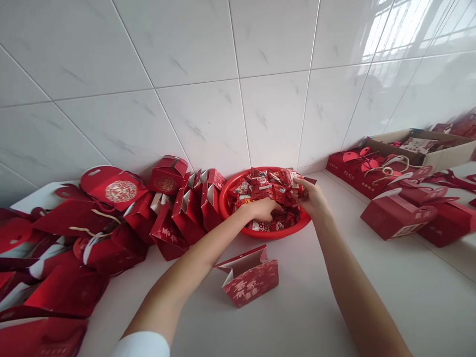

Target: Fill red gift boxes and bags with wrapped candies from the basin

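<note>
A red plastic basin (266, 233) full of red wrapped packets (260, 191) stands against the tiled wall. My left hand (266, 209) reaches down into the packets, its fingers curled and their tips hidden among the wrappers. At the basin's right rim, my right hand (311, 197) has its fingers closed on a red packet (293, 179). In front of the basin, nearer to me, a red gift box (253, 277) with pale lettering stands upright with its top open. Neither hand touches this box.
Open red boxes (188, 213) stand in a row left of the basin, beside a pile of red boxes (70, 277). At the right are more red boxes (397, 213) and a cardboard carton (446, 156). The tiled wall (208, 114) rises behind.
</note>
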### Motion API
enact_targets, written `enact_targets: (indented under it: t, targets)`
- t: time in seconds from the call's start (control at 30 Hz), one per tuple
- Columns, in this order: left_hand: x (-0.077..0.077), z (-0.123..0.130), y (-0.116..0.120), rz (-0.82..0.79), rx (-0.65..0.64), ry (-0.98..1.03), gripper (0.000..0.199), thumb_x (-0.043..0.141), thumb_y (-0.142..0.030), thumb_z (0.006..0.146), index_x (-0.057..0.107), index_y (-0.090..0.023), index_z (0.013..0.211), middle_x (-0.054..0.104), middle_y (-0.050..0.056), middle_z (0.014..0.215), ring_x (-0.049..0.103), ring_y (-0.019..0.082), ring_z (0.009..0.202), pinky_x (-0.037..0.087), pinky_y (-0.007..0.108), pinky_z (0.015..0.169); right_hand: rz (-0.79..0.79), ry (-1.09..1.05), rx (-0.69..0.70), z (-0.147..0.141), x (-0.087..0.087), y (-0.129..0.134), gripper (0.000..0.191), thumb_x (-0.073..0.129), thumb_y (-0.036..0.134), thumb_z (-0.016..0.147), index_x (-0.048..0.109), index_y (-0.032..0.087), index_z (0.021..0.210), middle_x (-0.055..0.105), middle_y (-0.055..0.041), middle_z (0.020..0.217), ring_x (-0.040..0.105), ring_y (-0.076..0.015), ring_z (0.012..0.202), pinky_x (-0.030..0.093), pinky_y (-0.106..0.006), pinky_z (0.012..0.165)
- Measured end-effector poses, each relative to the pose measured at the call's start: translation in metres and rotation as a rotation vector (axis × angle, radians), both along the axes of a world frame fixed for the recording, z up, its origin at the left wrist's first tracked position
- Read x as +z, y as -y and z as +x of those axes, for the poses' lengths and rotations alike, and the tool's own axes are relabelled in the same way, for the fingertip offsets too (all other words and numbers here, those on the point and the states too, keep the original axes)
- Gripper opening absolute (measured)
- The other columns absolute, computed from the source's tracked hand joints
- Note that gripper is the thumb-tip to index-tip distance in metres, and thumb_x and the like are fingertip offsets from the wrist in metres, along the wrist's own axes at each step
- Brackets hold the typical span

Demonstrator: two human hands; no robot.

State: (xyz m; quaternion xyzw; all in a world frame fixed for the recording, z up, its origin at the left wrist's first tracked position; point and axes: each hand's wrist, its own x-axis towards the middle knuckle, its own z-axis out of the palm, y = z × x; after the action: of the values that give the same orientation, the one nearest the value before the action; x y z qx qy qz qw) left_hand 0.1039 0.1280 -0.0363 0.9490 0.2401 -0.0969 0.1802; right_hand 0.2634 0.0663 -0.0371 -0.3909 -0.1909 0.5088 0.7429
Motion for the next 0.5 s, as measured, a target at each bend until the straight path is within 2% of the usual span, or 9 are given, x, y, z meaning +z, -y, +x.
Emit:
enact_targets:
  t: [0.1,0.23,0.33,0.4,0.5]
  targets:
    - [-0.002,0.003,0.003,-0.007,-0.010,-0.029,0.050,0.063,-0.013,0.074,0.072,-0.023,0.122,0.074,0.005,0.123,0.070,0.025,0.109,0.053,0.026,0.088,0.000,0.012,0.003,0.001,0.000,0.000,0.031,0.086,0.017,0.049,0.058,0.019,0.063,0.054,0.0059,0.054,0.045,-0.0071,0.047,0.036,-0.020,0.038]
    - [-0.003,0.005,0.006,-0.013,0.034,0.007,0.040,0.053,-0.012,0.083,0.076,-0.024,0.114,0.075,0.004,0.120,0.070,0.022,0.104,0.050,0.024,0.085,-0.003,0.020,-0.010,0.000,0.000,0.000,0.030,0.085,0.017,0.050,0.059,0.019,0.063,0.054,0.0061,0.054,0.043,-0.0063,0.047,0.037,-0.019,0.038]
    - [-0.001,0.004,0.009,-0.035,0.036,0.023,0.031,0.051,-0.025,0.091,0.078,-0.021,0.105,0.078,0.006,0.110,0.072,0.021,0.091,0.050,0.024,0.076,0.000,0.021,-0.032,-0.001,-0.001,-0.001,0.029,0.085,0.016,0.049,0.059,0.019,0.062,0.053,0.0063,0.054,0.043,-0.0063,0.047,0.038,-0.019,0.038]
    - [0.000,0.002,0.012,-0.064,0.014,0.027,0.027,0.059,-0.031,0.088,0.078,-0.021,0.103,0.079,0.005,0.104,0.071,0.020,0.086,0.049,0.024,0.070,0.002,0.020,-0.041,-0.001,-0.002,-0.002,0.029,0.084,0.016,0.049,0.059,0.020,0.061,0.054,0.0060,0.055,0.044,-0.0068,0.048,0.039,-0.019,0.037]
    - [-0.001,0.000,0.016,-0.081,-0.016,0.038,0.023,0.066,-0.025,0.081,0.078,-0.020,0.100,0.079,0.004,0.100,0.071,0.018,0.084,0.047,0.022,0.068,0.011,0.017,-0.041,-0.001,-0.003,-0.002,0.030,0.084,0.015,0.048,0.057,0.020,0.060,0.055,0.0058,0.056,0.044,-0.0071,0.049,0.039,-0.019,0.037]
